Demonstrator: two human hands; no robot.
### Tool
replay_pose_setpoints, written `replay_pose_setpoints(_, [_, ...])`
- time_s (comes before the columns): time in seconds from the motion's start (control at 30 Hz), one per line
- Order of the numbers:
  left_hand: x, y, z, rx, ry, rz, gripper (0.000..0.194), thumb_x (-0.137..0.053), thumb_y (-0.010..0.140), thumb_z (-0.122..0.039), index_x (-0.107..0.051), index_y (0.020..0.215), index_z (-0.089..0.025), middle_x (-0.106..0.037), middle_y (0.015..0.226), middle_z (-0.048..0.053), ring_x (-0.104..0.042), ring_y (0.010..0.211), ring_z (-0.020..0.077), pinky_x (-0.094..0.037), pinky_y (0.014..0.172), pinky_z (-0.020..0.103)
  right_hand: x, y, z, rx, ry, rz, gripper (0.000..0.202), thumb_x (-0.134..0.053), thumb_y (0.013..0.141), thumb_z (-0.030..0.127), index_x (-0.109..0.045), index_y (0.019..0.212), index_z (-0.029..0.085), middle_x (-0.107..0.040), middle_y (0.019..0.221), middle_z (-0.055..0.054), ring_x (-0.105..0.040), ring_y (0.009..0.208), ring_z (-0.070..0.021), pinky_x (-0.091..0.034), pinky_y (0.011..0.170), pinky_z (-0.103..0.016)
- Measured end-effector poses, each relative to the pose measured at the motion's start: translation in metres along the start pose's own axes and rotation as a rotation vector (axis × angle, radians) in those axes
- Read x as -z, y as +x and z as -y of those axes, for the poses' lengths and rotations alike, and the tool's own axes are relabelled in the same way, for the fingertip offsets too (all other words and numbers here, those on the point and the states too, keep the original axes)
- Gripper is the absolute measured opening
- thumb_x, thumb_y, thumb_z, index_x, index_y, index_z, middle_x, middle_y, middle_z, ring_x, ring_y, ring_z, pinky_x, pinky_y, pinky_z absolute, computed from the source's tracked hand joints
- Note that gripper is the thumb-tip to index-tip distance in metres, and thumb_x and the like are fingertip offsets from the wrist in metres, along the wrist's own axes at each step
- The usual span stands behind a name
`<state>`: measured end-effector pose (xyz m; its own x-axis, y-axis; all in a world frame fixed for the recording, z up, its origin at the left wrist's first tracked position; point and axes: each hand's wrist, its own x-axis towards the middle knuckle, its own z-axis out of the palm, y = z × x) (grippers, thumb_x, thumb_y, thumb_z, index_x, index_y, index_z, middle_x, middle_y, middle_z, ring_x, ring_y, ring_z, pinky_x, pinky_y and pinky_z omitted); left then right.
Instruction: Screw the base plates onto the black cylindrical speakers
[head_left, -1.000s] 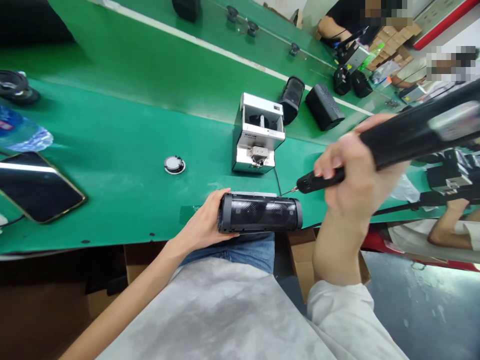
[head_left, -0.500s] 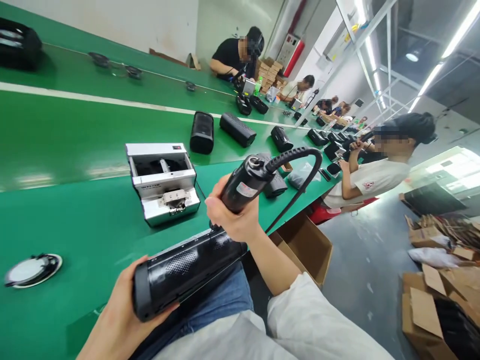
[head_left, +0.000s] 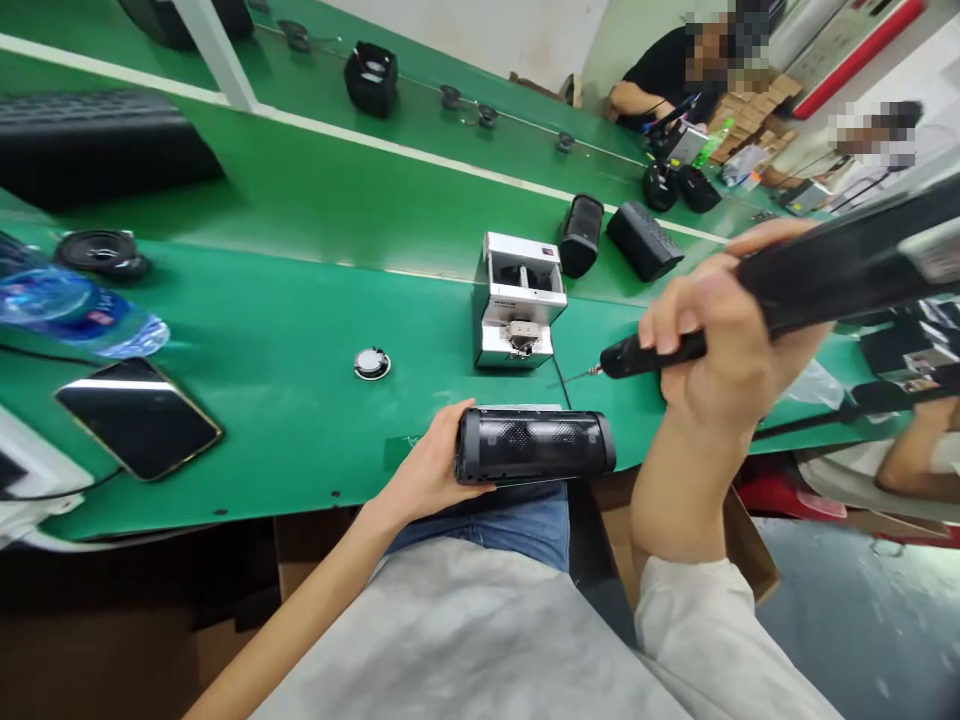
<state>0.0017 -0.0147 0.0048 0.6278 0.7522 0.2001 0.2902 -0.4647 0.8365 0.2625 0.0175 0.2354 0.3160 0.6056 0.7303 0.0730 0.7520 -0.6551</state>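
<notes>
Green bench top (head_left: pixel 285 400) spreads across a workshop, its near edge meeting a person in a pale shirt (head_left: pixel 450 640) and jeans (head_left: pixel 517 525). At that edge, just above the lap, is a black case (head_left: pixel 536 445) with a glossy, perforated side, its length running left to right. The left hand (head_left: pixel 431 455) clasps its left end, opened only to the case's width, digits showing at the upper and lower edges. The right hand (head_left: pixel 720 335), curled closed, grips a black driver (head_left: pixel 832 270) in the air, its thin, blurred bit (head_left: pixel 577 378) pointing left, apart from the case. Just beyond stands a silver machine (head_left: pixel 517 300), with 1 small round part (head_left: pixel 372 364) to its left and 2 more black cases (head_left: pixel 581 235) behind, to the right. Farther left lie a phone (head_left: pixel 141 418) and a plastic bottle (head_left: pixel 75 305); at upper right is a co-worker in black (head_left: pixel 656 85)
</notes>
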Motion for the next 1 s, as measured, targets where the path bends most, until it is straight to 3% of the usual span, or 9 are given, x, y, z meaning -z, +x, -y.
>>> replay_pose_setpoints(0.07, [0.0, 0.0, -0.002, -0.01, -0.006, 0.004, 0.125, -0.104, 0.08, -0.032, -0.022, 0.175, -0.031, -0.049, 0.168, 0.022, -0.055, 0.159, 0.0474, -0.052, 0.131, 0.07, -0.017, 0.013, -0.008, 0.099, -0.037, -0.083, 0.023, -0.091, 0.087, 0.027, -0.07, 0.096, 0.031, -0.046, 0.059, 0.01, -0.042, 0.041, -0.0131, -0.035, 0.038, -0.03])
replay_pose_setpoints(0.2, [0.001, 0.0, -0.004, -0.011, -0.027, 0.008, 0.125, -0.104, 0.082, -0.031, -0.021, 0.175, -0.032, -0.049, 0.17, 0.021, -0.054, 0.16, 0.047, -0.052, 0.132, 0.069, -0.041, 0.025, -0.041, 0.106, -0.199, -0.109, 0.039, -0.091, 0.095, 0.052, -0.057, 0.092, 0.032, -0.043, 0.058, 0.009, -0.041, 0.043, -0.0142, -0.037, 0.045, -0.036])
replay_pose_setpoints(0.33, [0.001, 0.0, -0.004, -0.003, -0.048, 0.008, 0.126, -0.105, 0.08, -0.032, -0.022, 0.176, -0.033, -0.05, 0.169, 0.02, -0.054, 0.161, 0.0469, -0.052, 0.132, 0.068, -0.045, 0.022, -0.066, -0.017, -0.271, -0.093, 0.052, -0.088, 0.091, 0.075, -0.056, 0.097, 0.034, -0.05, 0.064, 0.007, -0.042, 0.047, -0.0148, -0.036, 0.048, -0.038])
replay_pose_setpoints(0.5, [0.001, 0.0, -0.002, -0.015, -0.055, 0.007, 0.125, -0.105, 0.081, -0.035, -0.024, 0.176, -0.033, -0.049, 0.171, 0.02, -0.053, 0.162, 0.047, -0.051, 0.133, 0.068, -0.042, 0.019, -0.071, -0.086, -0.276, -0.108, 0.06, -0.088, 0.086, 0.082, -0.053, 0.097, 0.034, -0.048, 0.064, 0.008, -0.036, 0.049, -0.0139, -0.034, 0.049, -0.038])
replay_pose_setpoints(0.6, [0.001, 0.0, -0.002, -0.014, -0.045, 0.002, 0.123, -0.104, 0.081, -0.033, -0.024, 0.175, -0.032, -0.049, 0.17, 0.021, -0.053, 0.162, 0.0466, -0.051, 0.133, 0.068, -0.039, 0.017, -0.066, -0.122, -0.258, -0.084, 0.057, -0.092, 0.085, 0.076, -0.056, 0.095, 0.034, -0.05, 0.065, 0.007, -0.038, 0.049, -0.0127, -0.035, 0.048, -0.037])
replay_pose_setpoints(0.7, [0.002, 0.0, -0.003, -0.001, -0.037, 0.006, 0.123, -0.104, 0.08, -0.031, -0.025, 0.175, -0.031, -0.051, 0.169, 0.021, -0.056, 0.16, 0.0464, -0.052, 0.132, 0.067, -0.027, 0.015, -0.053, -0.074, -0.197, -0.098, 0.044, -0.096, 0.085, 0.057, -0.061, 0.092, 0.031, -0.047, 0.061, 0.009, -0.038, 0.043, -0.0121, -0.032, 0.042, -0.036])
replay_pose_setpoints(0.8, [0.002, 0.0, -0.003, 0.012, -0.038, 0.0, 0.121, -0.104, 0.079, -0.032, -0.028, 0.174, -0.03, -0.052, 0.167, 0.02, -0.058, 0.158, 0.0467, -0.053, 0.131, 0.066, -0.006, 0.015, -0.028, -0.002, -0.171, -0.132, 0.028, -0.093, 0.085, 0.036, -0.066, 0.091, 0.029, -0.041, 0.057, 0.011, -0.037, 0.038, -0.0116, -0.029, 0.038, -0.032])
replay_pose_setpoints(1.0, [0.003, 0.0, -0.001, 0.013, -0.019, 0.003, 0.118, -0.102, 0.082, -0.037, -0.028, 0.174, -0.03, -0.05, 0.169, 0.02, -0.056, 0.159, 0.0463, -0.051, 0.132, 0.065, 0.038, 0.006, 0.026, -0.003, -0.251, -0.158, 0.015, -0.088, 0.084, 0.022, -0.077, 0.088, 0.031, -0.041, 0.059, 0.007, -0.039, 0.041, -0.0122, -0.031, 0.038, -0.03])
